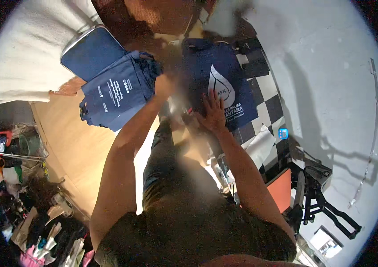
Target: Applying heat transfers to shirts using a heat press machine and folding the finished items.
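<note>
A dark blue fabric bag (239, 83) with a white drop-shaped print lies at the right on a black-and-white checked surface. My right hand (214, 111) rests on its print, palm down with the fingers spread. My left hand (165, 87) is at the right edge of a pile of dark blue printed fabric bags (118, 90); blur hides its fingers, so whether it grips one cannot be told. The pile partly overlaps a flat board with a dark blue face and pale rim (92, 53).
A small blue digital timer (283, 133) is by the wall. At the lower right stands a black metal lever frame (319, 197) beside an orange-red panel (279, 190). White cloth (35, 50) hangs at the upper left. Mixed scraps (42, 240) lie at the lower left.
</note>
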`<state>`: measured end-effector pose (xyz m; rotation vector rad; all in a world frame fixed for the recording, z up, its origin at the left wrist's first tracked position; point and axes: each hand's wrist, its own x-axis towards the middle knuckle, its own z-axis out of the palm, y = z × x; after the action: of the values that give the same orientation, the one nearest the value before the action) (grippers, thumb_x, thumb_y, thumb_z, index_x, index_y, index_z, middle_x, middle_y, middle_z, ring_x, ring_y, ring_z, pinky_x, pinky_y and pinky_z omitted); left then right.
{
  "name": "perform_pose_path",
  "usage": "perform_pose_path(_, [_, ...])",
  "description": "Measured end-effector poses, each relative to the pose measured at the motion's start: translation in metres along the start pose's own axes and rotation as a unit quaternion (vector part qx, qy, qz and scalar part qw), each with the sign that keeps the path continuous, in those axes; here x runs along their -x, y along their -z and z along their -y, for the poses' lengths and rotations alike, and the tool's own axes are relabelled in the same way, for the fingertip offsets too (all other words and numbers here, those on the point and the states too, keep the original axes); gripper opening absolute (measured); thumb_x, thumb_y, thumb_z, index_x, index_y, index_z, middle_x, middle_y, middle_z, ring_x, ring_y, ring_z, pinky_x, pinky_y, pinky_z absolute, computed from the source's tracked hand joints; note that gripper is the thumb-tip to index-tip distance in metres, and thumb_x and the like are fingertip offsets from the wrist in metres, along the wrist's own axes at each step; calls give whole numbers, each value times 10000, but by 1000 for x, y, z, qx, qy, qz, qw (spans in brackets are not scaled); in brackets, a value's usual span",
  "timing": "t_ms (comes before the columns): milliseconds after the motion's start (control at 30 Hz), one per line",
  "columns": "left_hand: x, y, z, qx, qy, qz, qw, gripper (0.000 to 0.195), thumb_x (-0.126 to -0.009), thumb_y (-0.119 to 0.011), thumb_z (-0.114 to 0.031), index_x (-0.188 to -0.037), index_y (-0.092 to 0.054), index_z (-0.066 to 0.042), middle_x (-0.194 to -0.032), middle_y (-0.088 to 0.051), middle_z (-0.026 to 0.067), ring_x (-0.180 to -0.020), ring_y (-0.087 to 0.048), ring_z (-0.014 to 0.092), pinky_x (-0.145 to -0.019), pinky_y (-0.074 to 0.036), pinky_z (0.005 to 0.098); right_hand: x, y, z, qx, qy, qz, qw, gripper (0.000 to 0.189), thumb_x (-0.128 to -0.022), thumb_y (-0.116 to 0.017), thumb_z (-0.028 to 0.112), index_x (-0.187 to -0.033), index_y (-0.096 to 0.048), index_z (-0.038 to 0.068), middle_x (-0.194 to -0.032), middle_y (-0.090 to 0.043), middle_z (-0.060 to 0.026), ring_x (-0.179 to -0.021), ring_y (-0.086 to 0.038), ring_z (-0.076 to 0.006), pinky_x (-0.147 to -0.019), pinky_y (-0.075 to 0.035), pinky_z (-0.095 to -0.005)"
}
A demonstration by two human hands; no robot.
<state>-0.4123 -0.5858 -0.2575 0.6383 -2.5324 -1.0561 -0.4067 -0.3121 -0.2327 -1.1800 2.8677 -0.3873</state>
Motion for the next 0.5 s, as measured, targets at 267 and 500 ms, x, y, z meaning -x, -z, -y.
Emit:
perform_pose_path(267, [-11,5,-17,12,75,80,994,627,-834,-669,-607,-765,-680,17,-713,-679,206,-732,-685,410,-707,-535,475,-1,5,3,-13,-27,22,999,914,-836,-562,697,-1527,-355,135,-1620,-164,-211,-1504,-137,-393,-1189,-105,-594])
perform_pose_path(500, [-20,-2,-4,28,1,84,996,554,-846,-686,-565,-737,-675,-22,-694,-667,195,-700,-683,392,-675,-525,463,0,8,-4,-8,-7,17,1000,948,-817,-574,716,-1536,-339,144,-1617,-159,-226,-1505,-132,-399,-1185,-105,-599])
